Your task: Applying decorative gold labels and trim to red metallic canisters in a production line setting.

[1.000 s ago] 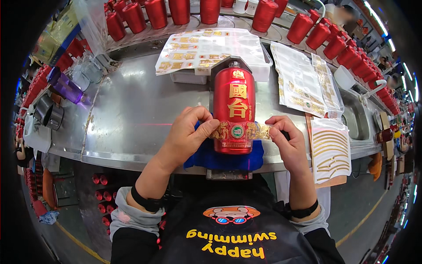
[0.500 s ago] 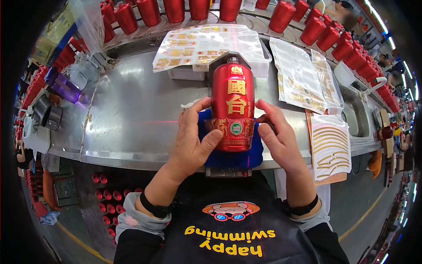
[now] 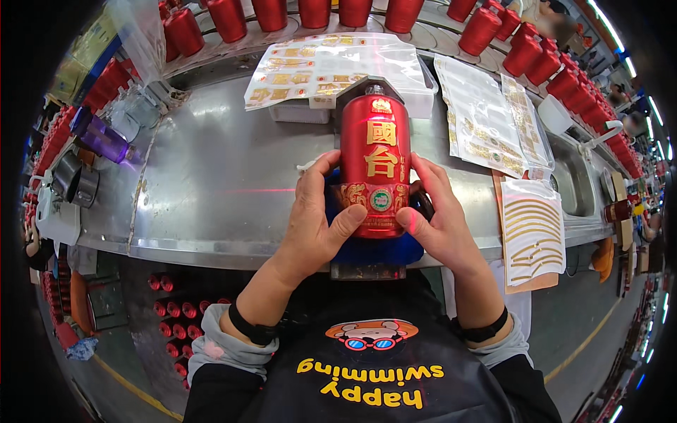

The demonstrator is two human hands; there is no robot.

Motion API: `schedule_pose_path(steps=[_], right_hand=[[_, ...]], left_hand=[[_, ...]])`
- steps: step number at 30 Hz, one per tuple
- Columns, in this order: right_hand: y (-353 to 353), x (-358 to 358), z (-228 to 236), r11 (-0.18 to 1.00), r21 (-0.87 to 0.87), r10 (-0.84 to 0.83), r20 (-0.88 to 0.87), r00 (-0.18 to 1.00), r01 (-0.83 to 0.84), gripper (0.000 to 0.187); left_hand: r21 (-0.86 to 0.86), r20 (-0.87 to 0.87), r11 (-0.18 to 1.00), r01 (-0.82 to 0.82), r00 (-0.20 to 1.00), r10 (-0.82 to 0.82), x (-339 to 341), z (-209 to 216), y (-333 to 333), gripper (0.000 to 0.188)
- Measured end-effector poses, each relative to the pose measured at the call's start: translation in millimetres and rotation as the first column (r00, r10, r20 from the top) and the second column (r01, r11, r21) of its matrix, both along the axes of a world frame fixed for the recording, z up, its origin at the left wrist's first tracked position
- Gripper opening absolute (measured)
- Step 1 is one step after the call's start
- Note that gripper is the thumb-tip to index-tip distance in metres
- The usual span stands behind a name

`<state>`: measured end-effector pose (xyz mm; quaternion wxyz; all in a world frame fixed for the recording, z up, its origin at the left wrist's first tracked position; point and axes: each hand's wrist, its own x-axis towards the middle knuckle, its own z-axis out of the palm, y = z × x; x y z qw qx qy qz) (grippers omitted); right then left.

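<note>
A red bottle (image 3: 381, 151) with gold characters lies tilted in a dark metal holder (image 3: 352, 92), its glass neck pointing away from me. Round its lower part runs a red and gold transfer band (image 3: 381, 200) with a green and white round emblem. My left hand (image 3: 314, 211) clasps the bottle's left side, its thumb pressed on the left end of the band. On the opposite side my right hand (image 3: 441, 215) closes in, thumb on the band's right end, fingers along the edge. Blue cloth (image 3: 331, 201) shows beneath, partly hidden by the bottle and hands.
White sheets with gold decals (image 3: 324, 63) rest on a white tray beyond the bottle. More decal sheets (image 3: 479, 120) and a sheet of gold strips (image 3: 532, 229) lie at right, near a sink (image 3: 575, 183). Red bottles (image 3: 314, 10) line the conveyor behind. A purple bottle (image 3: 102, 137) stands left.
Both hands have closed in on the bottle, and the thumbs now press on the band's ends. The red bottles on the conveyor have shifted.
</note>
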<state>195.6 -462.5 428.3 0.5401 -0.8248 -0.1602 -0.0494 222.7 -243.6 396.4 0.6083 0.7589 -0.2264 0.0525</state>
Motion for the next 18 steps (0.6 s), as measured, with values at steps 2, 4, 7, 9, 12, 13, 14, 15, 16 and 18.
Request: schedule_pose_path(steps=[2, 4, 7, 9, 12, 13, 14, 15, 16, 18], right_hand=[[-0.9, 0.9, -0.1, 1.0, 0.02, 0.008, -0.017, 1.0, -0.007, 0.079], [-1.7, 2.0, -0.3, 1.0, -0.012, 0.018, 0.011, 1.0, -0.017, 0.079], [-2.9, 3.0, -1.1, 1.0, -0.007, 0.031, 0.05, 0.998, -0.031, 0.076], [-5.5, -0.6, -0.2, 0.999, 0.031, 0.017, -0.013, 1.0, -0.016, 0.071], [-11.1, -5.7, -1.3, 0.967, 0.204, -0.133, -0.11, 0.985, 0.153, 0.054], [-13.8, -3.7, 4.1, 0.964, 0.163, -0.214, -0.003, 0.977, 0.212, 0.043], [-9.3, -1.7, 6.1, 0.945, 0.23, -0.273, 0.164, 0.948, 0.232, 0.037], [-8.8, -3.5, 14.2, 0.968, 0.098, -0.248, 0.262, 0.933, 0.229, 0.035], [-7.9, -5.7, 24.6, 0.971, -0.036, -0.208, 0.353, 0.912, 0.235, 0.033], [5.4, -2.0, 38.1, 0.943, -0.24, -0.051, 0.584, 0.81, 0.232, 0.033]], left_hand=[[0.022, 0.002, 1.0, -0.006, 1.0, 0.006, -0.5, 2.5, -0.2, 0.082], [0.044, 0.005, 0.999, -0.008, 1.0, 0.007, -0.2, 3.7, -1.5, 0.082], [0.016, -0.013, 1.0, -0.002, 1.0, 0.002, 0.4, 1.0, -1.3, 0.086], [0.018, 0.032, 0.999, 0.047, 0.998, -0.048, 3.2, -4.1, 5.1, 0.096], [0.333, 0.209, 0.942, 0.034, 0.972, -0.108, -3.5, 2.2, 17.7, 0.106], [0.347, 0.195, 0.937, 0.035, 0.975, -0.109, -2.9, -2.8, 17.4, 0.111], [0.346, 0.197, 0.938, 0.032, 0.975, -0.106, -3.4, -1.8, 17.9, 0.111], [0.38, 0.216, 0.925, 0.02, 0.97, -0.109, -3.7, -0.2, 18.5, 0.111], [0.412, 0.233, 0.911, 0.008, 0.966, -0.113, -4.0, 1.0, 19.0, 0.112], [0.445, 0.257, 0.895, -0.024, 0.961, -0.102, -4.2, 2.5, 17.8, 0.111]])
